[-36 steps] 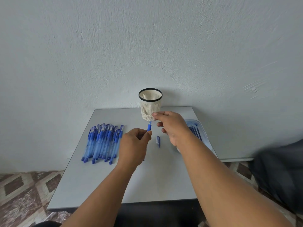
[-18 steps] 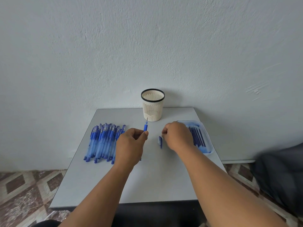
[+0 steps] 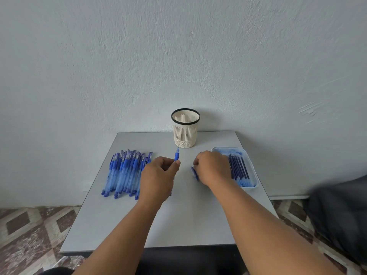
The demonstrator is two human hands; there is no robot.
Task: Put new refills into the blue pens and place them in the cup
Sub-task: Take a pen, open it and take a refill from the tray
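Beside the refill tray (image 3: 254,173), the right hand (image 3: 212,167) is curling down over the pen cap (image 3: 194,172) on the table (image 3: 188,219), seemingly pinching it; the left hand (image 3: 158,177) is gripping the uncapped blue pen (image 3: 177,155), its tip pointing toward the cup (image 3: 185,128); the cap is lying just right of that pen.

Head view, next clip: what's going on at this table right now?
A person is refilling blue pens. The left hand grips one uncapped pen, tip pointing up toward the slatted cup, which shows no pens inside. The right hand is down on the table at a small blue cap, beside the tray of refills. A pile of pens lies to the left.
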